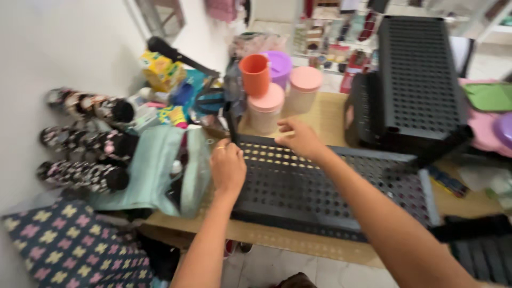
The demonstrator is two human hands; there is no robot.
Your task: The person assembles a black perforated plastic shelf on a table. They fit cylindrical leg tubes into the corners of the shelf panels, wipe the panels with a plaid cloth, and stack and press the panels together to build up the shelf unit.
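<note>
Seemingly mid-adjustment at a crowded stall table (320,114): left hand (228,168) curled closed over the near-left edge of a flat black perforated shelf panel (298,186), right hand (298,137) spread open, fingertips on its far edge. Possibly at risk if the panel slides forward: 2 pink lidded jars (282,98) and an orange cup (255,73) just behind. Beige tabletop, white wall at left, stacked black shelf sections (416,80) at right.

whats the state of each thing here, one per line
left hand: closed on the near corner of the flat black perforated panel
right hand: fingers curled at the panel's far edge
stacked black panels: piled, tilted
orange cup: upright, open
pink-lidded jars: lids on
</note>
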